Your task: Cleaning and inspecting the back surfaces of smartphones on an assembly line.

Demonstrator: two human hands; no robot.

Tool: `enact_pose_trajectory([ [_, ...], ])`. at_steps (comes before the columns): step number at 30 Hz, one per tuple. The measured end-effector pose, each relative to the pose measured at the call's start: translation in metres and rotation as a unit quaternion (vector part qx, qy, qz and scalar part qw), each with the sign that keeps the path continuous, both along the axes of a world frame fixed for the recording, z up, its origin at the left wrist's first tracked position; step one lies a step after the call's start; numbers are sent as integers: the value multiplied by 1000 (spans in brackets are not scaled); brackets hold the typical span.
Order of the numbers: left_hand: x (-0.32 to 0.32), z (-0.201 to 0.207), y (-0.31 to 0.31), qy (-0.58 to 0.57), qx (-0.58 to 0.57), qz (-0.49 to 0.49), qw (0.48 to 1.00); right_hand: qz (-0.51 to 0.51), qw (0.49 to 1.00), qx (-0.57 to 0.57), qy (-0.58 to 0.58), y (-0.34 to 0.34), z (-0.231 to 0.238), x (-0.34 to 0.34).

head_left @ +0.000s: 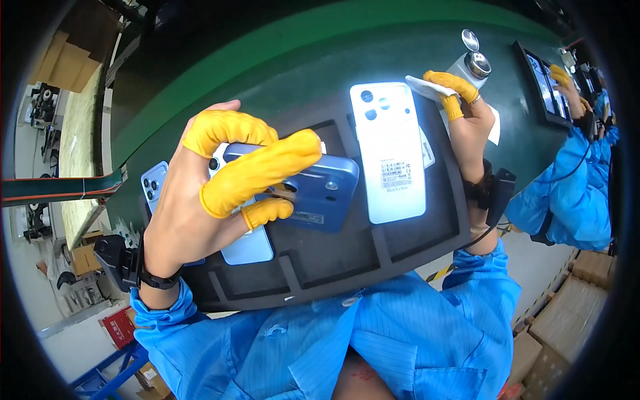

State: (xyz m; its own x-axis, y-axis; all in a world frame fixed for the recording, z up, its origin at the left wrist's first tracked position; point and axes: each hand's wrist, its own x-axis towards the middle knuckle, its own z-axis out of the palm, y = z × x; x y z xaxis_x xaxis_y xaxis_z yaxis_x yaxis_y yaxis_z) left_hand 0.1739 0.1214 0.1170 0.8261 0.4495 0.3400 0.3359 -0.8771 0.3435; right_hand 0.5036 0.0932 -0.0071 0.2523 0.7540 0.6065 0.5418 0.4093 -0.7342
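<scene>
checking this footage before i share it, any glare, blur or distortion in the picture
Head view: the pale phone looks very bright, almost white; head view: the tray curves along its near edge, and the corners fall black; head view: the left hand shows no obvious blur.

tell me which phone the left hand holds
The darker blue phone, tilted in the left hand; the other phones look paler and sit outside its grip.

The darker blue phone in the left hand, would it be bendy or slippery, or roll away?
The darker blue phone is probably stiff: it looks flat and unbent in the left hand. It might be slippery, since its surface looks shiny. Its flat shape would likely make it slide rather than roll.
</scene>
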Motion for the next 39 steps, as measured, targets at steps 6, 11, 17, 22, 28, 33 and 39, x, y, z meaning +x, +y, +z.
enact_pose_trajectory([
  [6, -1, -1, -1, -2, 0, -3, 1000, 8, 1000, 9, -1, 2, -4, 2],
  [11, 8, 2, 2, 38, 3, 74, 997, 8, 1000, -3, 5, 2, -3, 2],
  [17, 9, -29, 46, 113, -99, 125, 981, 16, 999, -5, 33, 6, -5, 3],
  [22, 5, -50, 45, 180, -100, 174, 963, 7, 995, -1, 95, 11, -11, 7],
  [28, 6, -44, 6, 175, 48, 183, 966, 24, 997, 1, 69, 22, 28, 4],
  [33, 6, -10, -54, 159, -53, -29, 985, 140, 983, 3, -121, 49, 62, -32],
  [39, 2, -35, -71, 202, -54, -112, 971, 274, 877, 43, -393, 57, 42, -96],
])
